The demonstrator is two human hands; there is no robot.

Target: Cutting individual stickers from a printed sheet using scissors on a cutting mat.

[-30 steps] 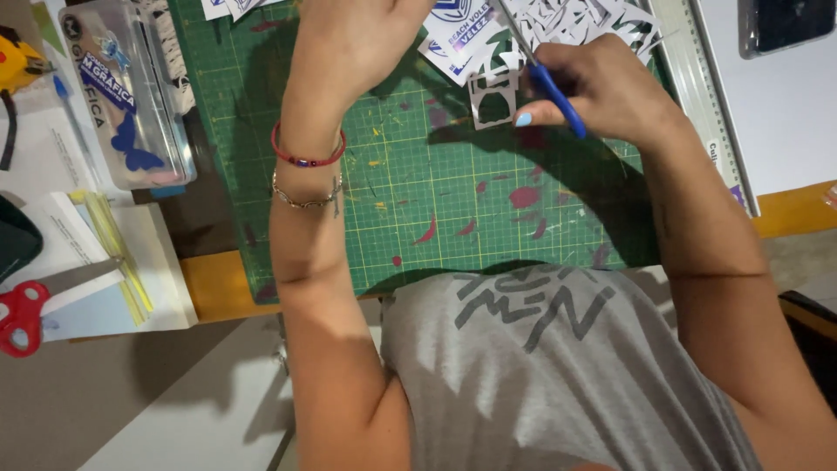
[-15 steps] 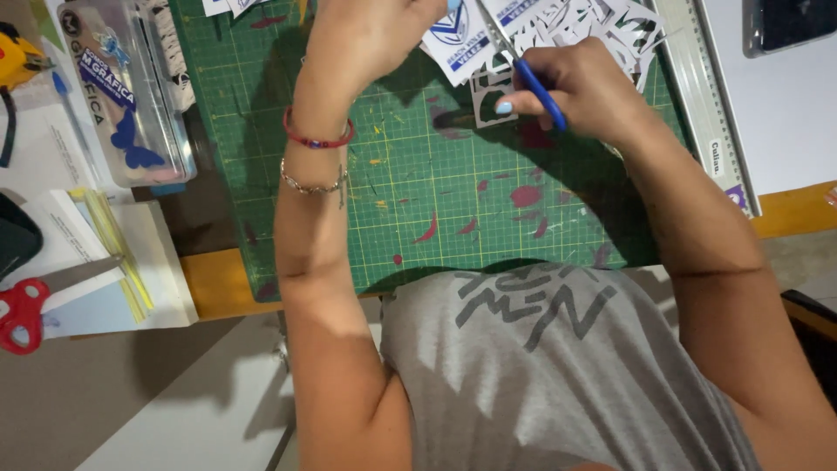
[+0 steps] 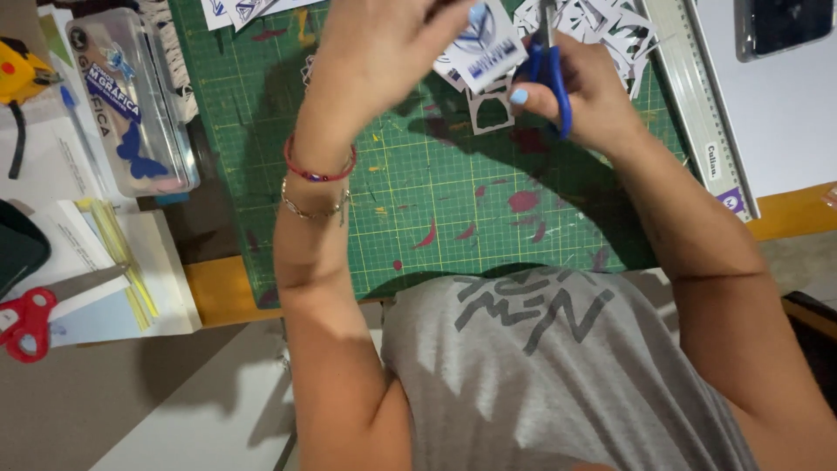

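**Inspector:** Begin at the near edge. Containers first.

**Assistant:** Near left, red-handled scissors (image 3: 24,321) lie beside a stack of white paper (image 3: 105,279) with yellow strips on it. Farther along the left side sits a clear plastic case (image 3: 131,100), lid shut. Blue butterfly shapes show on or through its lid; I cannot tell which, and the contents are not readable beyond that.

**Inspector:** Arm pose?

**Assistant:** Both forearms reach away from the grey-shirted torso over the green cutting mat (image 3: 436,201), which is marked with red paint flecks. The left wrist carries a red bracelet (image 3: 319,168) and a thin chain. The arms converge at the far end of the mat.

**Inspector:** The hands?

**Assistant:** The left hand (image 3: 384,52) is raised with its fingers curled, pinching a small printed sticker sheet (image 3: 484,52), white with blue print. The right hand (image 3: 580,83) is closed through the handles of blue scissors (image 3: 549,65); the blades point away and meet the sheet at its right edge. How far apart the blades stand I cannot tell.

**Inspector:** Beyond the hands?

**Assistant:** Cut paper scraps (image 3: 610,30) lie at the far right of the mat, touching a metal ruler (image 3: 702,105) that runs along the mat's right edge.
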